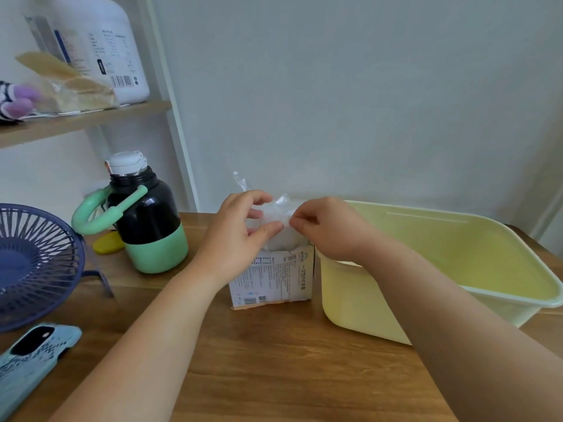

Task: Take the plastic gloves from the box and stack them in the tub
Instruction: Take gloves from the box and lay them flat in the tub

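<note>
We see a brown wooden table with visible grain, pushed against a plain pale grey wall. In the middle of the table stands the box, upright, its printed side towards us. The plastic gloves come out of its open top as a crumpled clear bunch, and one thin piece rises above the hands.

The left hand holds this bunch from the left, with thumb and fingers curled around it. The right hand pinches the same plastic from the right with its fingertips. Both hands are just above the box.

The pale yellow tub stands just beside the box on the right; the right forearm crosses over its near corner.

On the left of the table are a black and green flask, a dark blue fan and a phone in a light blue case. Above them a wooden shelf carries a big white jug.
</note>
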